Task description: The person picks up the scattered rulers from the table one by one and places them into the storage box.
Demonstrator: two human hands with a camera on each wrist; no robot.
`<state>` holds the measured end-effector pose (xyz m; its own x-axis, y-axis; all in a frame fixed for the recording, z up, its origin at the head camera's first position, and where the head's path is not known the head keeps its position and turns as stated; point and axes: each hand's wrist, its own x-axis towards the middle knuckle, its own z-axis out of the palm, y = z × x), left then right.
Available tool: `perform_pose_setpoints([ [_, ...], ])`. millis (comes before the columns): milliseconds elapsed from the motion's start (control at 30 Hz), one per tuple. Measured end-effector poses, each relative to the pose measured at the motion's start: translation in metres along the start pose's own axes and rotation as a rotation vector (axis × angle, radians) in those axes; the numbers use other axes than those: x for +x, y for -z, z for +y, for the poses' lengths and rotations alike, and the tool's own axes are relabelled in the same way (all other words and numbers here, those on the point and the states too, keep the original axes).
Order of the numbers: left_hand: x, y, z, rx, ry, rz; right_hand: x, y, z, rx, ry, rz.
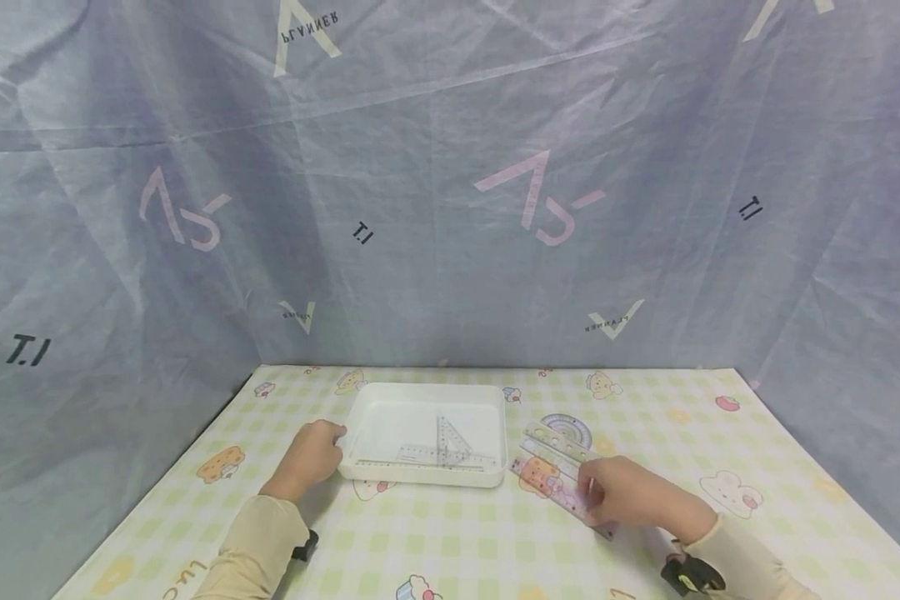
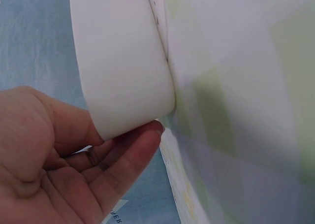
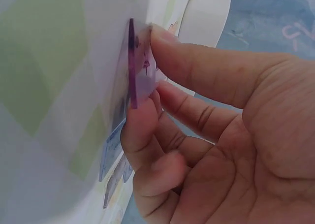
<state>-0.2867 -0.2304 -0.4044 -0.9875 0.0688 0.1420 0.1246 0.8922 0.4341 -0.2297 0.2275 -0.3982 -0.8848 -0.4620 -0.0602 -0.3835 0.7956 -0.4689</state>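
A shallow white tray (image 1: 423, 477) stands on the table, with my left hand (image 1: 311, 454) at its left side. In the left wrist view, the thumb and fingers of that hand pinch a corner of the white tray wall (image 2: 123, 86). To the right of the tray, my right hand (image 1: 626, 492) holds a see-through purple ruler (image 1: 555, 493) near its front end. The right wrist view has the purple ruler (image 3: 142, 71) between thumb and fingers. Clear rulers (image 1: 553, 439) and a round-edged protractor (image 1: 567, 425) lie just beyond it.
Inside the tray lie a clear set square (image 1: 453, 446) and a clear ruler (image 1: 420, 465) along the front wall. A checked cloth with cartoon prints (image 1: 420, 546) covers the table. Grey-blue fabric (image 1: 435, 275) hangs behind and at both sides.
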Motion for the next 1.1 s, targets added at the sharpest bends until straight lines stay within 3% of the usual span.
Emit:
perform_pose_setpoints([
  [300,0.001,0.0,-0.001,0.005,-0.014,-0.006,0.001,0.004,0.011,0.042,0.093,-0.014],
  [1100,0.001,0.0,0.0,0.021,-0.001,0.003,0.001,0.012,0.016,0.149,0.158,-0.049],
])
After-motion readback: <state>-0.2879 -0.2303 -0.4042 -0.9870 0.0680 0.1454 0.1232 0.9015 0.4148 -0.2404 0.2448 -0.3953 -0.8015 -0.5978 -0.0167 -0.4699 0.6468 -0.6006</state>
